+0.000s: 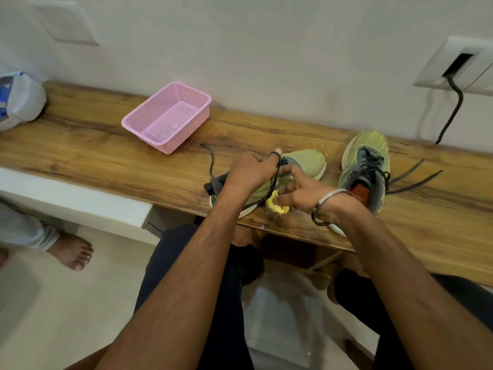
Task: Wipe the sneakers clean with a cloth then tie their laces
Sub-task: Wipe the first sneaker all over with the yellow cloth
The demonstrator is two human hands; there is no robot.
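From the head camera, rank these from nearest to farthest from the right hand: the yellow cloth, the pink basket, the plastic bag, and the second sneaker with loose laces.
1. Yellow cloth: tucked in the right hand.
2. Second sneaker: just to its right on the wooden bench.
3. Pink basket: left, toward the wall.
4. Plastic bag: far left end of the bench.
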